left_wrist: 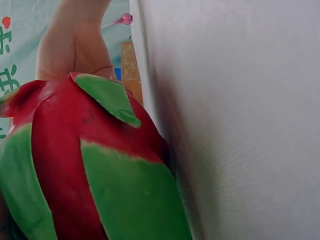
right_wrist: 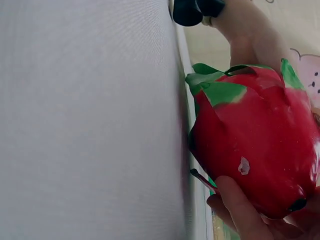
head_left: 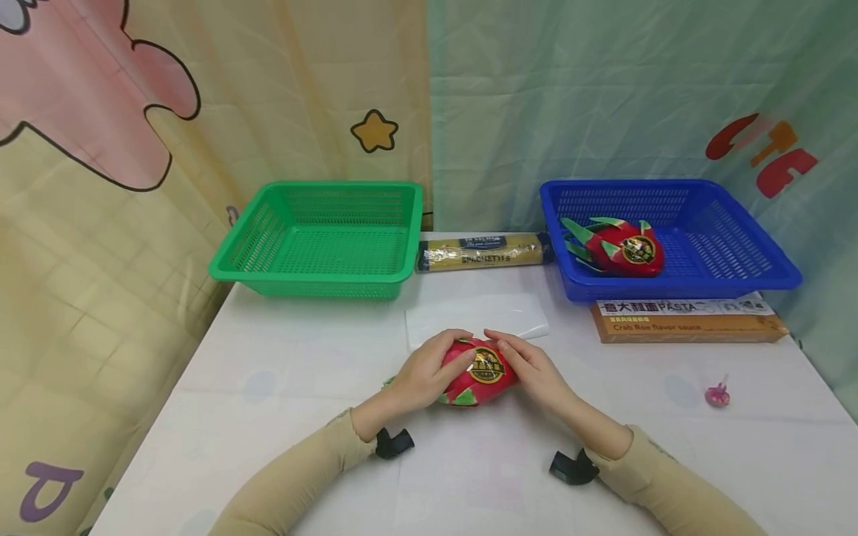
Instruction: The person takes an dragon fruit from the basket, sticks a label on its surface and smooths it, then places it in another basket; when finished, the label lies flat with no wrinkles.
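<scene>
A red dragon fruit with green scales and a round black-and-gold label lies on the white table between both hands. My left hand curls over its left side, thumb beside the label. From the other side my right hand holds it, fingers bent over the top. The left wrist view shows the green-scaled end of the dragon fruit up close. In the right wrist view, the dragon fruit's smooth red side faces me, and right-hand fingers touch its lower end. Its underside is hidden.
Behind stand a green basket and a blue basket, which holds another dragon fruit. A spaghetti pack lies between them. A pasta box is before the blue basket, a pink lollipop at right, a white sheet behind the hands.
</scene>
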`<state>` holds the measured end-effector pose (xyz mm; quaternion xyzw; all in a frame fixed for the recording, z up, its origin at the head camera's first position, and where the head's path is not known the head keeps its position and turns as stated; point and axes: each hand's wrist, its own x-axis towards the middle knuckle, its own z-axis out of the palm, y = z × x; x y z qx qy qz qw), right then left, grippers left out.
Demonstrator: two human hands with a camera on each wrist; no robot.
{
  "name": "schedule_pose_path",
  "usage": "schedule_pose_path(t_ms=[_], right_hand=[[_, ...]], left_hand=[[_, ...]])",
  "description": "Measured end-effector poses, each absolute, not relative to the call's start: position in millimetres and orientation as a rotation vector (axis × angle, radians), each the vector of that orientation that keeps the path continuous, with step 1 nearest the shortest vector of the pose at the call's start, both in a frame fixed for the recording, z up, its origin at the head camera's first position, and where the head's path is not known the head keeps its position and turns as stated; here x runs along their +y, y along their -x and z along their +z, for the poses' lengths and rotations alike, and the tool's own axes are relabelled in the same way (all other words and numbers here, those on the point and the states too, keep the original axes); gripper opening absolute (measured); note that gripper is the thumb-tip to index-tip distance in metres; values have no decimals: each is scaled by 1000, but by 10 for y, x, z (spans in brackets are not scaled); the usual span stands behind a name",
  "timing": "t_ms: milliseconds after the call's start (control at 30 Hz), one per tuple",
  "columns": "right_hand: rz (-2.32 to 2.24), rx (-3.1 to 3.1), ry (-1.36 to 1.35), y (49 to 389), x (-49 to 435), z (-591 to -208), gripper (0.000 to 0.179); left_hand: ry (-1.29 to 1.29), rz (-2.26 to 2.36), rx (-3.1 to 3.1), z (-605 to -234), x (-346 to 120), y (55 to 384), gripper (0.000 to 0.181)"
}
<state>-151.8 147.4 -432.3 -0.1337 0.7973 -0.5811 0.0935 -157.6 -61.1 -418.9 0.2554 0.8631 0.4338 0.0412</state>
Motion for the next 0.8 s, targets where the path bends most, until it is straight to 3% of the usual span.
schedule_pose_path(t_ms=[200,800], right_hand=[[-1661,2269,450,1523,1479,-4276,53],[-1592,2252,614,1550,1581,-4286,60]], left_hand=[[-761,1322,2661,-4194,-613,1584,46],[-883,1218,2701,-4217,-626,1585,41]])
